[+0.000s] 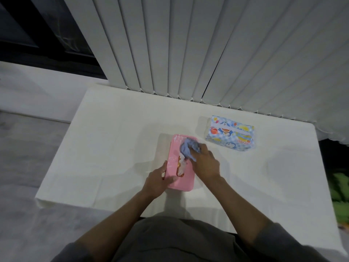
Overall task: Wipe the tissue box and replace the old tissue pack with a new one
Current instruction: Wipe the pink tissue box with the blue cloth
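Observation:
A pink tissue box (174, 154) lies lengthwise in the middle of the white table (113, 140). A white tissue (181, 166) sticks out of its top slot. My left hand (157, 181) grips the box's near left corner. My right hand (204, 161) presses a crumpled blue cloth (188, 148) onto the far right part of the lid. A new tissue pack (231, 136), blue with cartoon prints, lies on the table to the right, a short way beyond the box.
White vertical blinds (188, 53) hang just behind the table's far edge. Grey floor lies to the left. Something green (340, 191) sits past the table's right edge.

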### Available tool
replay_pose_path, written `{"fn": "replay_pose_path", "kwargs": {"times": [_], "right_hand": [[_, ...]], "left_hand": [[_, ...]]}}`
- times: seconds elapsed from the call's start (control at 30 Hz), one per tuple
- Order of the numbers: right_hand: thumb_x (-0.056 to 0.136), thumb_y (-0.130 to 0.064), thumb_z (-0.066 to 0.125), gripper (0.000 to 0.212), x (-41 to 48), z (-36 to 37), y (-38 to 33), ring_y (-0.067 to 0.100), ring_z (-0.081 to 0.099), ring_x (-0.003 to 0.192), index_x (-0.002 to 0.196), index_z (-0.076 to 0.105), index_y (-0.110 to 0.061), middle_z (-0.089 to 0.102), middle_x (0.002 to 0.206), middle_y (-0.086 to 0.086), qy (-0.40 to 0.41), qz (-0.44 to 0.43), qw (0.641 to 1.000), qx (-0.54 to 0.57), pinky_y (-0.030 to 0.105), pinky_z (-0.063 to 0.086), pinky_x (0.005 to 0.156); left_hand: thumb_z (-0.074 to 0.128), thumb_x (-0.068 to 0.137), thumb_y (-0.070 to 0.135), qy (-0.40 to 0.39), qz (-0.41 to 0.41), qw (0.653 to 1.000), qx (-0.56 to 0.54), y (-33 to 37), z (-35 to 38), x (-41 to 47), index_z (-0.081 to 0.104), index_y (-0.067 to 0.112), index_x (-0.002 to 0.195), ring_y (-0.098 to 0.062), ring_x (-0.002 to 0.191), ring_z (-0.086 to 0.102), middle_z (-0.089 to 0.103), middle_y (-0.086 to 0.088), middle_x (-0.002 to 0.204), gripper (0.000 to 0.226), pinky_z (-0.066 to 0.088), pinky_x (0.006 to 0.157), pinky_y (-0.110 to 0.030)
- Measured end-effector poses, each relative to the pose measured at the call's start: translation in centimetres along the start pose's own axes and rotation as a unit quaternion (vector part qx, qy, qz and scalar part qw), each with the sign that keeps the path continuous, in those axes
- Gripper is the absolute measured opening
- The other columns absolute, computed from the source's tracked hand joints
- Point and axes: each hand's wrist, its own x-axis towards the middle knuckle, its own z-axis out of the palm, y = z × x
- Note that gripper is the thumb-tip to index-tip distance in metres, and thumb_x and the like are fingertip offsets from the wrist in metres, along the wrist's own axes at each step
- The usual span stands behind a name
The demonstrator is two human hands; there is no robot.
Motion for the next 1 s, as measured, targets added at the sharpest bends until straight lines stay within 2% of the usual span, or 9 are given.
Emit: {"fn": "replay_pose_path", "kwargs": {"times": [0.17, 0.33, 0.43, 0.53, 0.6, 0.7, 0.8, 0.9, 1.0], "right_hand": [[0.095, -0.029, 0.057, 0.034, -0.3, -0.2, 1.1, 0.033, 0.058, 0.1, 0.127, 0.055, -0.019, 0.053, 0.12, 0.006, 0.026, 0.065, 0.995, 0.068, 0.042, 0.053, 0.069], [0.099, -0.036, 0.047, 0.035, 4.1, -1.5, 0.2, 0.033, 0.06, 0.108, 0.131, 0.051, -0.025, 0.053, 0.122, 0.008, 0.001, 0.078, 0.991, 0.108, 0.045, 0.052, 0.087], [0.099, -0.045, 0.039, 0.043, 3.1, -0.2, 0.5, 0.031, 0.056, 0.115, 0.141, 0.041, -0.032, 0.051, 0.129, 0.008, -0.02, 0.11, 0.983, 0.144, 0.042, 0.049, 0.094], [0.099, -0.048, 0.04, 0.046, -0.8, 1.8, 0.3, 0.03, 0.055, 0.121, 0.137, 0.049, -0.025, 0.054, 0.132, 0.009, -0.006, 0.162, 0.956, 0.243, 0.039, 0.044, 0.097], [0.099, -0.04, 0.045, 0.04, -3.8, 3.1, 0.1, 0.029, 0.058, 0.116, 0.131, 0.055, -0.019, 0.058, 0.126, 0.01, 0.004, 0.153, 0.955, 0.254, 0.035, 0.045, 0.093], [0.099, -0.043, 0.044, 0.036, -7.0, 4.1, -0.2, 0.023, 0.062, 0.106, 0.122, 0.061, -0.021, 0.064, 0.114, 0.003, 0.007, 0.153, 0.948, 0.279, 0.026, 0.045, 0.083], [0.098, -0.043, 0.047, 0.034, -6.1, 3.5, 0.1, 0.025, 0.062, 0.107, 0.121, 0.061, -0.021, 0.063, 0.112, 0.005, -0.003, 0.146, 0.955, 0.258, 0.03, 0.045, 0.084], [0.097, -0.044, 0.047, 0.043, -2.1, 1.5, 0.3, 0.031, 0.055, 0.119, 0.133, 0.053, -0.021, 0.056, 0.127, 0.01, -0.021, 0.151, 0.963, 0.222, 0.038, 0.044, 0.096], [0.094, -0.045, 0.048, 0.044, 2.8, -1.1, 0.5, 0.034, 0.056, 0.114, 0.133, 0.05, -0.026, 0.053, 0.123, 0.012, -0.052, 0.139, 0.972, 0.18, 0.041, 0.045, 0.093]], "left_hand": [[0.062, 0.087, 0.058, 0.006, 0.007, 1.0, -0.004, 0.0, 0.0, -0.2, 0.034, 0.041, 0.145, -0.001, 0.1, 0.059, 0.057, 0.027, 0.117, 0.067, 0.045, 0.064, -0.002], [0.059, 0.081, 0.066, 0.0, 0.008, 1.0, -0.011, 0.0, 0.1, 0.0, 0.035, 0.034, 0.148, -0.009, 0.106, 0.058, 0.059, 0.016, 0.124, 0.077, 0.052, 0.088, -0.024], [0.06, 0.083, 0.064, 0.001, 0.005, 1.0, -0.011, -0.2, 0.3, -0.1, 0.035, 0.034, 0.147, -0.01, 0.107, 0.06, 0.059, 0.018, 0.121, 0.075, 0.048, 0.08, -0.013], [0.06, 0.088, 0.057, 0.008, 0.004, 1.0, 0.003, -0.6, 0.4, 0.1, 0.036, 0.033, 0.147, -0.015, 0.113, 0.063, 0.062, 0.013, 0.127, 0.068, 0.047, 0.078, -0.01], [0.06, 0.089, 0.055, 0.015, 0.007, 1.0, 0.015, -0.7, 0.4, 0.1, 0.037, 0.032, 0.148, -0.014, 0.112, 0.063, 0.064, 0.009, 0.129, 0.067, 0.044, 0.077, -0.006], [0.06, 0.091, 0.051, 0.016, 0.015, 1.0, 0.017, -0.6, 0.4, 0.1, 0.036, 0.033, 0.148, -0.01, 0.109, 0.061, 0.063, 0.01, 0.129, 0.065, 0.041, 0.069, 0.001], [0.061, 0.092, 0.047, 0.015, 0.012, 1.0, 0.014, -0.6, 0.4, 0.2, 0.037, 0.031, 0.149, -0.016, 0.114, 0.062, 0.064, 0.008, 0.129, 0.063, 0.041, 0.067, 0.001], [0.062, 0.092, 0.046, 0.003, -0.001, 1.0, 0.014, -0.5, 0.3, 0.2, 0.037, 0.029, 0.15, -0.02, 0.116, 0.063, 0.064, 0.004, 0.131, 0.065, 0.046, 0.08, -0.01], [0.059, 0.085, 0.061, 0.001, -0.022, 0.999, 0.027, 0.1, 0.1, -0.2, 0.033, 0.03, 0.15, -0.023, 0.114, 0.064, 0.064, 0.002, 0.13, 0.076, 0.051, 0.089, -0.028]]}}
